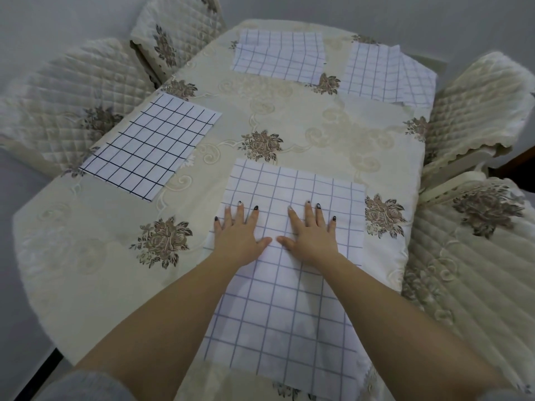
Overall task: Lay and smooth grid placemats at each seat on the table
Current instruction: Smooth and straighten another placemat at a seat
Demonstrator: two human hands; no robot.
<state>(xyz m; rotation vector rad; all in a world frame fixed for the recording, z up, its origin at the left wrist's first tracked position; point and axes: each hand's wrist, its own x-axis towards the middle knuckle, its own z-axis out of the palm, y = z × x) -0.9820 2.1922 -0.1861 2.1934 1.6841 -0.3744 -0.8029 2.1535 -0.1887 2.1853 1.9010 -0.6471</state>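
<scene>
A white placemat with a pale blue grid lies flat at the near seat of the table. My left hand and my right hand press on its far half, palms down, fingers straight and spread, thumbs nearly meeting. A placemat with a black grid lies at the left seat. Two more blue-grid mats lie at the far end: one at the far middle, which looks like two overlapping layers, and one at the far right.
The table wears a cream cloth with brown flower prints. Quilted cream chairs stand around it: two at the left and two at the right.
</scene>
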